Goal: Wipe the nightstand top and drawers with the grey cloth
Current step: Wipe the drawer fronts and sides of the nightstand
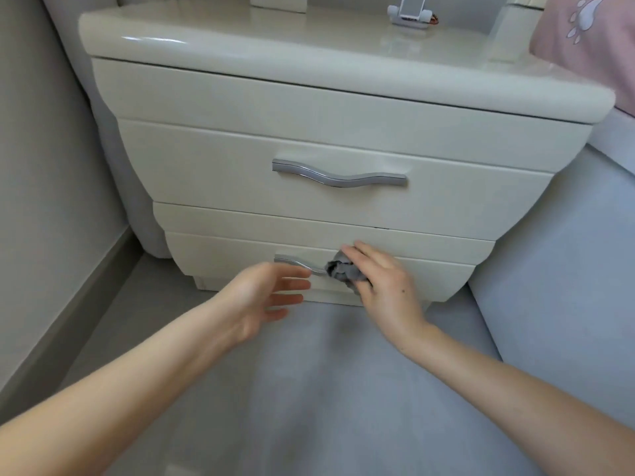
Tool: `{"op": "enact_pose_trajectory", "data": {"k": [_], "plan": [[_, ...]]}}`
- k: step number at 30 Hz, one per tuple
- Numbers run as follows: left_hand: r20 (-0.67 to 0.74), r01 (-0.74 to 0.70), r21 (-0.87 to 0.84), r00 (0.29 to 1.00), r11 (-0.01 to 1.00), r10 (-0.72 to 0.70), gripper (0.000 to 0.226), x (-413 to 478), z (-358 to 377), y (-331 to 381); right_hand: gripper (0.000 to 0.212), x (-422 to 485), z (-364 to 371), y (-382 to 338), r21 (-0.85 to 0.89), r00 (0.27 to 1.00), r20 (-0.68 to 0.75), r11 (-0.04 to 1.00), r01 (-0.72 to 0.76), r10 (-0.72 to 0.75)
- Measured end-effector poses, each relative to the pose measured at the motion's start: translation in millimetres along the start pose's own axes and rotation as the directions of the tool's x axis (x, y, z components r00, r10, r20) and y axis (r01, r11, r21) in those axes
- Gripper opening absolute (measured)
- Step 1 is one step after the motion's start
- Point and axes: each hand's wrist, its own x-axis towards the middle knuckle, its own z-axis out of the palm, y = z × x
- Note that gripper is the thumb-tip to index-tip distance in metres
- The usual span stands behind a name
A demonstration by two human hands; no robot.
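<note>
1 nightstand (213,97), 2 drawers (206,166), 2 handles (340,176) | 1 cloth (343,271), bunched on lower handle (292,262) | right hand (385,283): fingers (364,250) grip cloth | left hand (261,297): fingers (295,283) open, straight, beside lower handle

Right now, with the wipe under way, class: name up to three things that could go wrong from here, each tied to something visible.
1. The grey cloth is bunched in the right hand against the lower drawer handle. A wad like that could snag there and may skip the flat panel.
2. The left hand, open and blurred, is close to the same handle, so the hands might collide.
3. A white stand sits on the nightstand top; wiping there could knock it over.
</note>
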Motion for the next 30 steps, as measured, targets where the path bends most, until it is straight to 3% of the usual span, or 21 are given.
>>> {"op": "enact_pose_trajectory", "data": {"k": [2,4,7,9,13,18,23,27,30], "plan": [[-0.178,-0.01,-0.12,0.984,0.993,-0.011,0.019,7,-31,1,0.028,21,32,-1,-0.257,0.935,0.029,0.902,0.348,-0.352],[-0.252,-0.031,-0.146,0.968,0.989,-0.007,0.015,13,-56,0,0.031,40,68,-12,-0.382,0.816,0.112,0.734,0.562,-0.567],[-0.296,-0.041,-0.143,0.955,0.989,-0.004,0.013,22,-77,-4,0.024,47,111,-19,-0.456,0.723,0.322,0.57,0.684,-0.611],[-0.306,-0.056,-0.158,0.952,0.986,0.005,0.013,27,-85,-5,0.025,42,121,-5,-0.408,0.695,0.369,0.564,0.718,-0.618],[-0.322,-0.108,-0.169,0.945,0.98,0.049,0.013,35,-88,-5,0.042,35,100,20,-0.292,0.704,0.306,0.641,0.71,-0.641],[-0.323,-0.142,-0.133,0.942,0.981,0.092,0.014,36,-87,-3,0.035,13,52,61,-0.292,0.748,0.252,0.688,0.664,-0.614],[-0.324,-0.177,-0.112,0.937,0.978,0.133,0.013,27,-81,2,0.05,-4,18,84,-0.408,0.824,0.256,0.717,0.566,-0.505],[-0.313,-0.225,-0.091,0.931,0.97,0.187,0.013,18,-77,5,0.051,-30,-5,91,-0.461,0.934,0.17,0.813,0.356,-0.313],[-0.304,-0.249,-0.073,0.928,0.966,0.216,0.013,18,-72,4,0.061,-20,4,67,-0.46,0.908,0.035,0.8,0.386,-0.418]]}}
